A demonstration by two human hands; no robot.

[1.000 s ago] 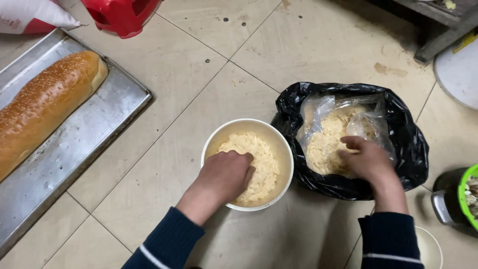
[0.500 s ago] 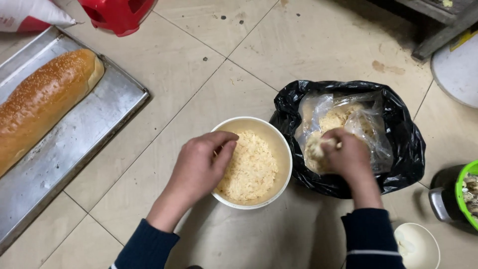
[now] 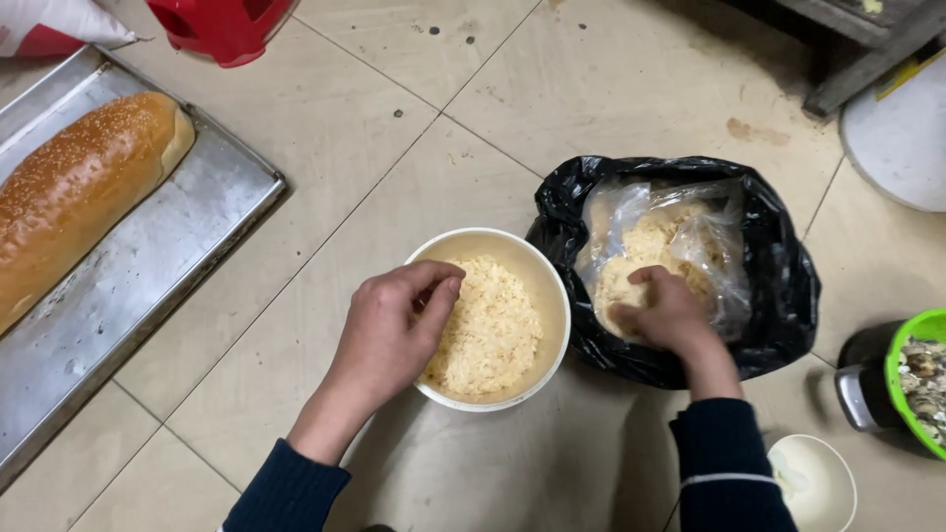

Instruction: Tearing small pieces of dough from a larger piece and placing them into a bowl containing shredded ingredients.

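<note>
A single head-worn camera looked almost straight down at the tiled floor (image 3: 631, 89) from above the white bowl (image 3: 512, 258), which sat just below the frame's centre. It was close enough that only forearms showed at the bottom edge. The metal tray (image 3: 187, 246) left of the bowl and the green-rimmed container (image 3: 902, 345) far right were cropped.

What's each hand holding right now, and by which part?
The left hand grips the round white bowl of pale shredded crumbs at its near-left rim, fingers inside. The right hand is in the clear plastic bag of crumbs; whether it holds any cannot be told.
</note>
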